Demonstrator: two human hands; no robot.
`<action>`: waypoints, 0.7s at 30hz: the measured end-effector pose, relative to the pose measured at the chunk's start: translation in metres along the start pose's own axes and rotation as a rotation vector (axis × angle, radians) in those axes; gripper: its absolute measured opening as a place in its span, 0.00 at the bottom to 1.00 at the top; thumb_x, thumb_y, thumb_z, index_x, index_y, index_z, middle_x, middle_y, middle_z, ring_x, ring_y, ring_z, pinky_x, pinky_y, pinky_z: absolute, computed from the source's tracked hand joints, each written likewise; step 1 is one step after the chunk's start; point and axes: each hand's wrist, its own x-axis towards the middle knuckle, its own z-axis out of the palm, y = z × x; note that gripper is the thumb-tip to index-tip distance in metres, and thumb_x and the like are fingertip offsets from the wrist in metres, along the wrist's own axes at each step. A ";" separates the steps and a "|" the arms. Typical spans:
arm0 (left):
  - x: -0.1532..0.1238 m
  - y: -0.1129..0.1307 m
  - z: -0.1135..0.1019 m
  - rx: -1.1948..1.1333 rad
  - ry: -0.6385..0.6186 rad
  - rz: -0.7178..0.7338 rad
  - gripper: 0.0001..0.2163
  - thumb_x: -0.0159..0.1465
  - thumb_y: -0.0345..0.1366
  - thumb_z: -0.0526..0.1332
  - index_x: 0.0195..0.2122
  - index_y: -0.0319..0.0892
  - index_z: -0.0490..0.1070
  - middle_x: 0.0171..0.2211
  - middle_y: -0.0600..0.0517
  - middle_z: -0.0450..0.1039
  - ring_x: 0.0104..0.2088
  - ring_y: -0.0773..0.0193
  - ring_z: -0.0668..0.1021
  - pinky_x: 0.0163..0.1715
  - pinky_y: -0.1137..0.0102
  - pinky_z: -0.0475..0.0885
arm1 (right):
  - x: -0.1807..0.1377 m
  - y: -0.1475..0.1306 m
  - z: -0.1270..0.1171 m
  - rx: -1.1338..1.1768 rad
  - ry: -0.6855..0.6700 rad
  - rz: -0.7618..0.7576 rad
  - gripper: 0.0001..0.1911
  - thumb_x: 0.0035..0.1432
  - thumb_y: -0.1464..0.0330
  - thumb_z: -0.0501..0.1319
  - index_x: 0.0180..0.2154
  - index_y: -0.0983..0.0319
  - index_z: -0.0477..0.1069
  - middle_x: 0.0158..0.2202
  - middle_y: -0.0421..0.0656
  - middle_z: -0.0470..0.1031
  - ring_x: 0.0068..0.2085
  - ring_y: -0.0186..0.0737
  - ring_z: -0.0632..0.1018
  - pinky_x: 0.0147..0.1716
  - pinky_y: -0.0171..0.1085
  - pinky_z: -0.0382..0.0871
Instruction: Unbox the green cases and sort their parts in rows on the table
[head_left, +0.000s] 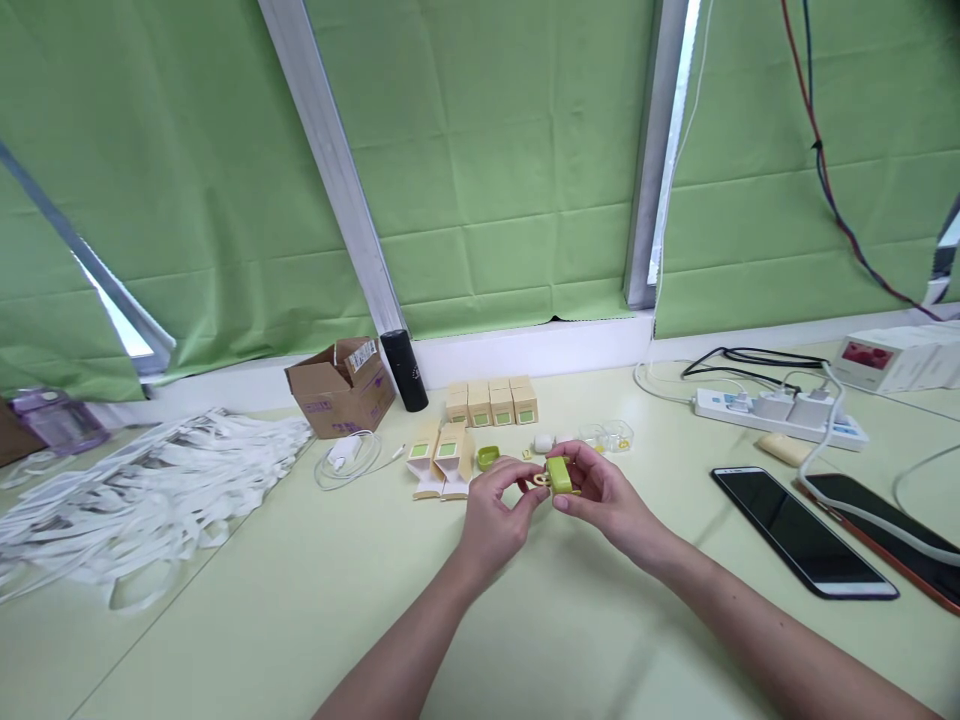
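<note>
My right hand pinches a small green case between thumb and fingers above the table. At the case's left end my left hand is closed on a pale yellow ring clip, which meets the case. Just behind my left fingers lies a green cap-like piece, open side up. A tiny yellow-green piece and a small white rounded case rest beyond my hands. Two opened cartons with green labels lie left of them.
Several small closed boxes stand behind, beside clear containers. A cardboard box, black bottle, white charger and heap of white straps occupy the left. Rightward are a power strip and a phone.
</note>
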 end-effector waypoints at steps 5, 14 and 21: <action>0.000 -0.001 -0.004 -0.066 -0.044 -0.054 0.18 0.68 0.37 0.65 0.59 0.46 0.71 0.50 0.44 0.78 0.50 0.55 0.79 0.49 0.59 0.75 | -0.001 -0.001 -0.006 -0.141 0.033 -0.066 0.23 0.55 0.65 0.72 0.53 0.52 0.73 0.54 0.43 0.71 0.49 0.44 0.74 0.49 0.43 0.71; 0.002 -0.004 -0.002 -0.206 -0.152 -0.107 0.18 0.70 0.39 0.65 0.60 0.48 0.72 0.56 0.44 0.72 0.56 0.53 0.76 0.54 0.58 0.74 | -0.003 0.005 -0.004 -0.178 0.019 -0.083 0.29 0.55 0.75 0.68 0.54 0.49 0.62 0.52 0.41 0.72 0.52 0.44 0.75 0.56 0.49 0.71; 0.002 -0.004 0.001 -0.220 -0.147 -0.157 0.18 0.67 0.37 0.67 0.58 0.51 0.75 0.59 0.45 0.67 0.60 0.51 0.73 0.57 0.57 0.73 | -0.005 0.009 -0.003 -0.300 0.035 -0.129 0.26 0.61 0.75 0.63 0.56 0.50 0.60 0.55 0.43 0.71 0.57 0.45 0.75 0.61 0.52 0.69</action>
